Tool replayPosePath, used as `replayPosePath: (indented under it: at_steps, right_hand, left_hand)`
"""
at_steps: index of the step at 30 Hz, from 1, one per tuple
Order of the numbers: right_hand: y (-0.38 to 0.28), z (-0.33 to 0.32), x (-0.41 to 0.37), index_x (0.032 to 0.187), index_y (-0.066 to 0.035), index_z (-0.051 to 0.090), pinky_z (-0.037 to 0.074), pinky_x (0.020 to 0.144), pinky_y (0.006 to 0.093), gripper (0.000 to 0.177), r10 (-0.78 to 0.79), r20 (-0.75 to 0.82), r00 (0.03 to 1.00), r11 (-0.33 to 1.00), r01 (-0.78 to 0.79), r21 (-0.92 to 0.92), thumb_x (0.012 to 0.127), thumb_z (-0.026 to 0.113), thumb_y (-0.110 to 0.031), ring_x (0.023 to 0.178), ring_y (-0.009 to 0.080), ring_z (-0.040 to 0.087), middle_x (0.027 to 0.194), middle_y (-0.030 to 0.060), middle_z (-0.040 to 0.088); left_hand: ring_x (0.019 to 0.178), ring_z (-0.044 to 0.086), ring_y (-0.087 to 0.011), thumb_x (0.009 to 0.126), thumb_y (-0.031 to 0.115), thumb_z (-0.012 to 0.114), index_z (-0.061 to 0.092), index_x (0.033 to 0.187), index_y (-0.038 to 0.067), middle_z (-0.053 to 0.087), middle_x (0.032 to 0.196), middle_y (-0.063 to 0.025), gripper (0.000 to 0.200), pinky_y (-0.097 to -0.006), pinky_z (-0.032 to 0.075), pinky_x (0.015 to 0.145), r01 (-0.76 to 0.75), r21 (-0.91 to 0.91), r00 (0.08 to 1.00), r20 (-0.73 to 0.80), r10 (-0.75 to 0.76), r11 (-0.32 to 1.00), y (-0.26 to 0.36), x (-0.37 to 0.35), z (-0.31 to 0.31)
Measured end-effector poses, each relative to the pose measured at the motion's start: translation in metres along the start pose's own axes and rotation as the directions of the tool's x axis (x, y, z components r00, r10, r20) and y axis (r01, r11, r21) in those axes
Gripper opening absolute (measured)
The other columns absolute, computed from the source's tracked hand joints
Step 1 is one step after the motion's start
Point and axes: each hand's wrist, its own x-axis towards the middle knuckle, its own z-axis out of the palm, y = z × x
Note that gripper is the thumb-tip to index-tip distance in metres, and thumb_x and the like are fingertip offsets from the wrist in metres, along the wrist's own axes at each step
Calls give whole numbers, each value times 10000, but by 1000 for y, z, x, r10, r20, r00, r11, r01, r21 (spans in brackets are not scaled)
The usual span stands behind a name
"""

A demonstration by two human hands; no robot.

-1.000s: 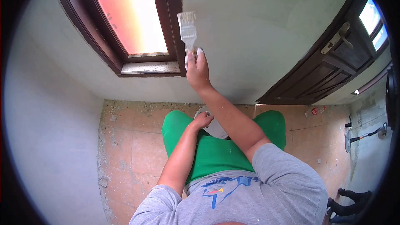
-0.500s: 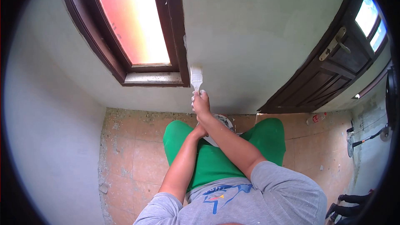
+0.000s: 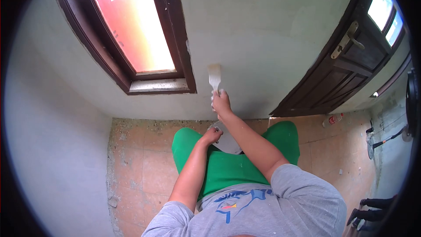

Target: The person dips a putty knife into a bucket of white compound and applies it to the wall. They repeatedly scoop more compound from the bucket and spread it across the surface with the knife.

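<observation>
My right hand (image 3: 222, 102) is wrapped round the handle of a paintbrush (image 3: 215, 77). The brush points up, with its pale bristles against the grey-green wall (image 3: 254, 39), a little right of the window frame. Between my knees stands a whitish bucket (image 3: 230, 141), partly hidden by my right forearm. My left hand (image 3: 213, 135) is closed on the bucket's left rim, with white smears on its fingers. What is inside the bucket is mostly hidden from me.
A dark-framed window (image 3: 189, 68) is left of the brush. To the right stands a dark wooden door (image 3: 337, 79) with a metal handle. A plastic bottle (image 3: 332, 120) lies by the wall on the tiled floor (image 3: 162, 166). Several dark items are at the far right.
My right hand and the brush have moved right, away from the window frame. My forearms no longer cross at the wrists, and more of my left hand and the bucket shows.
</observation>
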Motion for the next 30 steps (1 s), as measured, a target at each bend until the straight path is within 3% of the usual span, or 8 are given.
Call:
replayPosePath:
  at_steps: [5,8,11,13,17,20,22,30]
  right_hand:
    - [109,-82,5,993,18,578,393,409,382,185,386,22,922,811,-329,-484,908,523,-138,523,211,553,700,110,586]
    - [151,-125,9,969,33,657,480,458,441,207,542,68,838,582,-316,-749,834,570,-98,590,300,653,694,197,643]
    - [165,-138,29,941,71,681,503,514,433,234,641,94,762,355,-186,-916,806,546,-65,629,281,670,825,212,692]
    - [211,-154,52,1052,85,685,567,648,440,323,630,435,643,15,550,-835,786,570,-60,809,309,726,979,252,715]
    - [228,-157,59,1101,86,672,586,711,432,350,759,398,515,-68,671,-738,803,580,-73,871,335,725,1049,268,704]
    - [274,-160,67,1128,84,654,595,696,443,364,695,274,665,36,348,-937,817,608,-97,859,345,723,1052,261,702]
    - [277,-154,57,1142,86,642,589,650,460,375,678,-90,729,257,-350,-901,829,633,-121,848,355,720,1051,249,701]
    - [317,-169,43,1306,60,532,525,561,414,576,812,-159,562,305,-641,-705,822,697,-203,792,286,677,1085,226,664]
  left_hand:
    - [805,715,-331,837,336,661,686,1005,-81,712,895,-248,451,-428,567,741,-35,16,998,-45,36,999,-5,12,2]
    - [1031,658,-417,823,342,679,673,1074,-16,705,1040,-231,437,-435,521,898,-67,-28,899,-435,48,997,-10,24,6]
    - [832,679,-303,857,306,638,645,1063,12,688,937,-159,359,-404,541,771,-215,-266,817,-576,24,940,-1,23,-14]
    - [776,660,-263,881,292,608,626,1068,14,647,873,-109,336,-372,531,706,-142,-586,889,-430,-158,798,6,19,-25]
    - [665,615,-184,917,252,540,589,1022,46,541,756,-35,236,-308,500,595,-56,-872,931,-221,-289,486,24,11,-31]
    - [663,617,-178,920,238,540,593,994,45,559,765,-41,213,-305,499,594,-43,-817,935,-236,-265,575,25,22,-27]
    - [672,616,-177,931,231,534,596,1001,46,562,776,-39,207,-298,495,599,-24,-766,943,-232,-241,643,25,24,-23]
    - [636,622,-169,919,200,548,582,901,57,571,725,-38,148,-294,493,595,-17,-821,940,-208,-271,571,27,24,-27]
